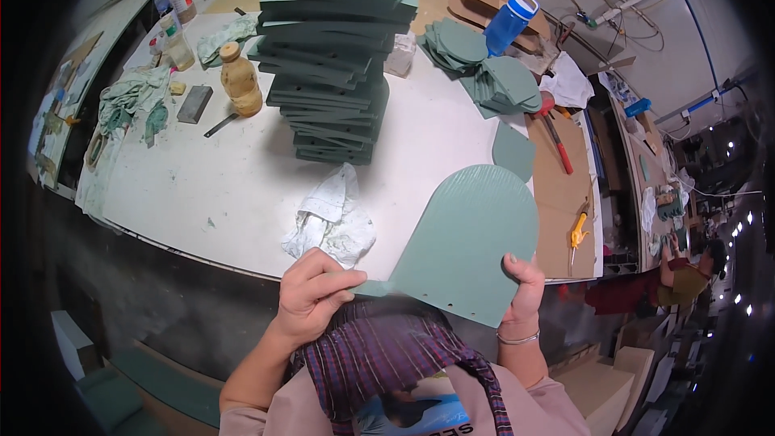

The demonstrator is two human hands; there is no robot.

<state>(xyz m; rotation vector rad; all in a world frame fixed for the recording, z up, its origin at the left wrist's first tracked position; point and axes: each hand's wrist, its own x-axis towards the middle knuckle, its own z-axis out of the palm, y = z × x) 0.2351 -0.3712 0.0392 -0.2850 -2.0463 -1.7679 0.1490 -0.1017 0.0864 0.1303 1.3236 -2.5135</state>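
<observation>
A large green rounded panel (472, 242), with small holes along its straight near edge, is tilted over the front of the table. My right hand (523, 287) is closed on the panel's right edge, thumb on its top face. My left hand (316, 295) pinches a narrow green strip (375, 287) that reaches to the panel's left corner; whether the two are joined I cannot tell. Just beyond my left hand lies a crumpled white cloth (331, 222). Farther back rises a tall, uneven stack of green panels (327, 73).
Bottles, including a yellowish one (240, 81), a dark block (194, 104) and rags (133, 101) occupy the left. At right are smaller green pieces (504, 85), a blue jug (510, 23), a red-handled tool (559, 144) and a yellow tool (578, 230). Another person (686, 278) works far right.
</observation>
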